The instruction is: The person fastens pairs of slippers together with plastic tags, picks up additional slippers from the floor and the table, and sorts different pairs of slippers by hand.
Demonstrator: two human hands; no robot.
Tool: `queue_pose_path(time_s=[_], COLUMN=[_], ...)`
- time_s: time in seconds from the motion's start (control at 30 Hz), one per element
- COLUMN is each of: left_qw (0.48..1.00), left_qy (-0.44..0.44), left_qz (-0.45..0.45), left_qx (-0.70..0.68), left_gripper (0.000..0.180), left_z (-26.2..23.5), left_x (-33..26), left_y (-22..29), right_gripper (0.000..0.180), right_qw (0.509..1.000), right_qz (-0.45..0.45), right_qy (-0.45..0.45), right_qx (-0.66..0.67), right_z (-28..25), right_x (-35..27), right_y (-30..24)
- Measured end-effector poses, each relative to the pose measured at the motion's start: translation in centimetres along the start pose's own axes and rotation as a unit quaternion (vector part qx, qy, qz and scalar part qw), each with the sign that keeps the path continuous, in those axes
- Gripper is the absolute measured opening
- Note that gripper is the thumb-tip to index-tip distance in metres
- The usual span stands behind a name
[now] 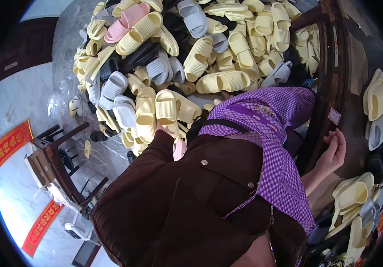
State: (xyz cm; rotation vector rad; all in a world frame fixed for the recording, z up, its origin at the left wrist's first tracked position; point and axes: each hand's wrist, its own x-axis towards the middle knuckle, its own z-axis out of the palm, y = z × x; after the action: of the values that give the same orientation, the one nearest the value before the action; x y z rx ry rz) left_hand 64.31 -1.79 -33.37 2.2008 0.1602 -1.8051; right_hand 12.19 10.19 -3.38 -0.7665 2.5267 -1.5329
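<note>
A pair of pale yellow slide slippers stands out at the front of a large heap, the left slipper (145, 116) beside the right slipper (166, 110). My left hand (159, 127) is at their lower ends, seemingly closed on them; the brown sleeve and the slippers hide most of its fingers. Over on the right, my right hand (333, 151) is beside the dark wooden table edge (319, 133), fingers curled together and nothing visible in them. Just above it, a small white label with a red border (334, 116) lies on the wood.
The heap mixes yellow, grey (159, 69), black and pink slippers (127, 22). More yellow slippers (352, 195) lie at the far right. At left are a dark wooden stool (64, 151) and red banners (11, 144). A purple checked apron (267, 133) covers my lap.
</note>
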Motion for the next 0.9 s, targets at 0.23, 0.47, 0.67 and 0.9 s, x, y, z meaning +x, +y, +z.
queue_pose_path(time_s=[0.23,0.47,0.67,0.9], left_qw=[0.96,0.998,0.972,0.802], left_qy=[-0.132,0.0,-0.207,-0.447], left_qz=[0.224,0.055,0.105,0.349], left_qx=[0.102,0.025,-0.038,0.187], left_gripper=[0.06,0.053,0.048,0.036], left_z=[-2.8,1.9,12.5,36.2], left_x=[5.2,6.4,1.9,-23.0], left_y=[-2.0,5.6,14.8,17.6], right_gripper=[0.02,0.019,0.018,0.015], right_qw=[0.998,0.998,0.998,0.994], right_qz=[0.042,0.024,0.04,-0.033], right_qy=[-0.019,-0.024,0.007,0.085], right_qx=[0.045,0.049,0.043,0.051], right_z=[1.1,1.5,0.4,-3.3], right_x=[-0.6,-0.4,-0.7,-0.9], right_y=[-0.1,-0.1,-0.5,0.0])
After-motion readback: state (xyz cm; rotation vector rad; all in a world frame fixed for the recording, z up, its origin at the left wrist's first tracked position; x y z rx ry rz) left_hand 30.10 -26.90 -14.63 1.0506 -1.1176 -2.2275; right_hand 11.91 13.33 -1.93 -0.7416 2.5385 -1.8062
